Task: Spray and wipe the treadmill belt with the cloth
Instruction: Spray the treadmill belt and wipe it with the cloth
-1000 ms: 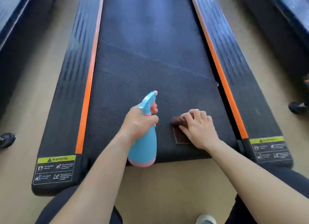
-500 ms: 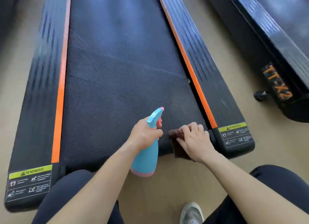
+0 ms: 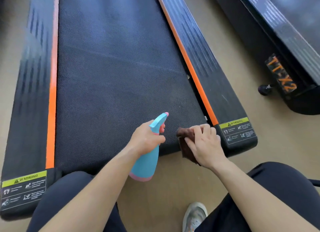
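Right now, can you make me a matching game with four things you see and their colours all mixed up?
Things:
1. spray bottle
2. cloth
3. stripe beside the belt
4. shoe

Colours:
A. brown
B. white
C. blue
D. orange

Pairs: 1-C, 2-A, 3-D, 4-B

Left hand [image 3: 147, 140] and right hand [image 3: 207, 146] are bare, worn below are dark navy leggings [image 3: 65, 197] and a pale grey sneaker [image 3: 194, 216].
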Motion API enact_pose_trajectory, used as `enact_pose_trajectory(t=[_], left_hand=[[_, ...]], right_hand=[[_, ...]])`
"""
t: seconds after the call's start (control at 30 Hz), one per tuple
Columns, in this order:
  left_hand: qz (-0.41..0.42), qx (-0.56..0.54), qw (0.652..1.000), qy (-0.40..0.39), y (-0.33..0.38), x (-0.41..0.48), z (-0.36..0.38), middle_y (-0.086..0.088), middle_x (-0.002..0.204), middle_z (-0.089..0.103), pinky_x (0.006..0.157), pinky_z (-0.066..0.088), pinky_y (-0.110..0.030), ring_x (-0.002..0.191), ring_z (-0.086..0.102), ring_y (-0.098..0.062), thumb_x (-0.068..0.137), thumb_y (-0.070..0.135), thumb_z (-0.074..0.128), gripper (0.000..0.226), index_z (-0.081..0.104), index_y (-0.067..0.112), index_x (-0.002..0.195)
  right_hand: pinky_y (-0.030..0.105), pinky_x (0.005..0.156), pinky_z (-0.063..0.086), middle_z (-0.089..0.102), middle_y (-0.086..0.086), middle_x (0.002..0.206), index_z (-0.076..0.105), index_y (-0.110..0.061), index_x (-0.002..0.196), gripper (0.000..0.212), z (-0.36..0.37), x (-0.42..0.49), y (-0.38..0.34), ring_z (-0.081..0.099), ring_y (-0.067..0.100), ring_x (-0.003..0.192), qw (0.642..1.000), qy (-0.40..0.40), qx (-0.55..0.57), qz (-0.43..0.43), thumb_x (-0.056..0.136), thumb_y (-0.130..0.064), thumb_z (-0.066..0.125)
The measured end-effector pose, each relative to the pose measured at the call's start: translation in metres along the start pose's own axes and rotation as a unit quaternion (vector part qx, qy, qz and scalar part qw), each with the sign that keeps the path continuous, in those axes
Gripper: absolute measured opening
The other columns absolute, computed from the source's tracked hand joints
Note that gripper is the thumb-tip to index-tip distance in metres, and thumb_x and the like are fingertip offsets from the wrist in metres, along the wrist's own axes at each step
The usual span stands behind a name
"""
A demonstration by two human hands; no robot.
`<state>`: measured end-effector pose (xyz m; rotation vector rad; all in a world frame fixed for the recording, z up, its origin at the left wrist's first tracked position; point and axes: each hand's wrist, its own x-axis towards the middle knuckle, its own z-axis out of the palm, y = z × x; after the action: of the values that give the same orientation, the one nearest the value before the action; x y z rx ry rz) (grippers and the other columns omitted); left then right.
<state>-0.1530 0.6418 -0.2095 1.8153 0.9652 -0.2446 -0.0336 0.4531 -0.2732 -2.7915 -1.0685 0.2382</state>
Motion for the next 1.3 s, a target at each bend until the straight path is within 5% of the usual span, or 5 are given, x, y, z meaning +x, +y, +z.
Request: enact_pose_trajectory(t=[0.43, 0.63, 0.9, 1.1, 1.3], left_hand=[[-0.009, -0.06, 0.998, 0.03, 0.007, 0.009, 0.0, 0.01, 0.09, 0.072, 0.063, 0.051, -0.014, 0.062, 0.061, 0.001, 0.079, 0.006, 0.068, 0.023, 0.073, 0.021, 0.096], [-0.048, -0.072, 0.994, 0.065, 0.016, 0.017, -0.007, 0.01, 0.068, 0.069, 0.086, 0.061, -0.044, 0.077, 0.075, -0.023, 0.059, 0.027, 0.064, 0.029, 0.069, 0.018, 0.086], [-0.019, -0.085, 0.995, 0.055, 0.013, 0.031, -0.013, 0.011, 0.098, 0.077, 0.089, 0.061, -0.046, 0.079, 0.072, -0.012, 0.058, 0.025, 0.065, 0.038, 0.073, 0.032, 0.094], [0.004, -0.146, 0.984, 0.107, 0.006, 0.041, -0.025, 0.011, 0.105, 0.076, 0.065, 0.054, -0.016, 0.069, 0.065, -0.005, 0.079, 0.001, 0.068, 0.042, 0.074, 0.036, 0.102], [0.014, -0.231, 0.963, 0.135, 0.012, 0.051, -0.035, 0.001, 0.098, 0.077, 0.079, 0.062, -0.038, 0.07, 0.068, -0.016, 0.069, 0.012, 0.068, 0.039, 0.075, 0.046, 0.086]], right_hand=[[0.047, 0.081, 0.043, 0.049, 0.007, 0.116, 0.056, -0.023, 0.119, 0.06, -0.003, 0.021, -0.007, 0.047, 0.032, 0.101, 1.0, 0.004, 0.03, -0.006, 0.09, -0.064, 0.024], [0.049, 0.088, 0.043, 0.047, 0.008, 0.121, 0.055, -0.022, 0.123, 0.048, -0.007, 0.042, -0.001, 0.046, 0.034, 0.107, 0.998, 0.017, 0.066, 0.011, 0.095, -0.058, 0.04], [0.051, 0.095, 0.039, 0.043, 0.015, 0.128, 0.05, -0.017, 0.13, 0.043, -0.014, 0.146, 0.0, 0.042, 0.039, 0.114, 0.994, 0.082, 0.072, 0.019, 0.1, -0.049, 0.049], [0.049, 0.094, 0.038, 0.044, 0.015, 0.131, 0.049, -0.02, 0.127, 0.043, 0.022, 0.238, -0.022, 0.043, 0.038, 0.116, 0.995, 0.067, -0.007, -0.071, 0.1, -0.053, 0.046], [0.05, 0.093, 0.038, 0.045, 0.017, 0.129, 0.049, -0.019, 0.126, 0.041, 0.022, 0.24, -0.027, 0.044, 0.039, 0.114, 0.996, 0.06, -0.02, -0.068, 0.099, -0.051, 0.048]])
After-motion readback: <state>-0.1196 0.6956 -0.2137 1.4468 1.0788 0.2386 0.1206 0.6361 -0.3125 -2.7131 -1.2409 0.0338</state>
